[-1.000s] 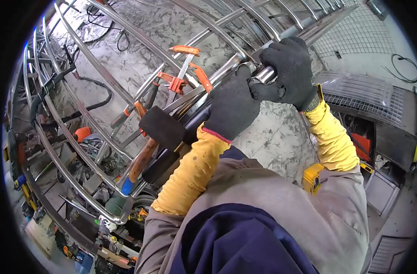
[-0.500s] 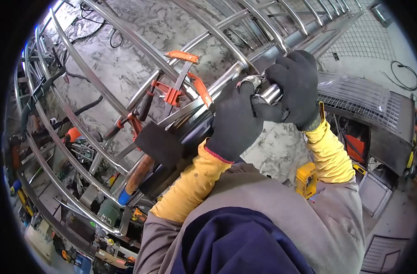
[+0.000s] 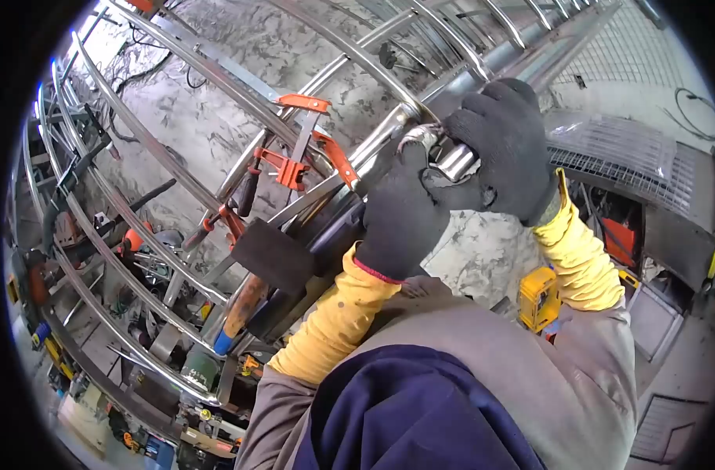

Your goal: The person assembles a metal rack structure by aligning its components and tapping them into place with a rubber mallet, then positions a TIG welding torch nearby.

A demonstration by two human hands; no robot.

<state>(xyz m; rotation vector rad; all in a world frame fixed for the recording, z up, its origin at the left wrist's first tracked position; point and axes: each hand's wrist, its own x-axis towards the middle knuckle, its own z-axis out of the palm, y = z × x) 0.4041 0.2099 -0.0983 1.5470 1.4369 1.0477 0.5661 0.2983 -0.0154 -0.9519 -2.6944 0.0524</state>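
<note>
Grip: R hand (image 3: pixel 502 153), black knit glove, closed over end of polished tube (image 3: pixel 456 162); fingers wrapped across top, only a short bright stub showing. L hand (image 3: pixel 404 211), same glove type, closed round same tube lower down, thumb up vs. a small metal band (image 3: pixel 417 138) at tube end. Hands touching, tube between them, tilted up to the right.

Nearest: blue garment (image 3: pixel 404 415) under grey overshirt (image 3: pixel 530 368); yellow sleeves (image 3: pixel 334 321) on both forearms.

Next out: yellow boxy tool (image 3: pixel 539 298), below R forearm; type cannot be told.

Left of L wrist: mallet, black block head (image 3: pixel 273 254) resting vs. dark rail just beside L hand; wooden handle (image 3: pixel 244 301) slanting down-left, blue tip.

Beyond mallet: orange clamps, approx. 2, one (image 3: pixel 293 167) on frame bars, 2nd w/ orange top jaw (image 3: pixel 302 102) above it; orange lever (image 3: pixel 335 159) near L fingertips.

Around all: stainless frame (image 3: pixel 161 157) of curved bars, running lower left to upper right, hands at one joint of it.

Below frame, far left: misc. tools & clutter (image 3: pixel 138 235), too small to itemise.

Beneath: mottled grey floor (image 3: pixel 216 110).

Far right: wire mesh panel (image 3: pixel 635 160) on dark cabinet; black cable (image 3: pixel 696 110) looped on floor beyond.
</note>
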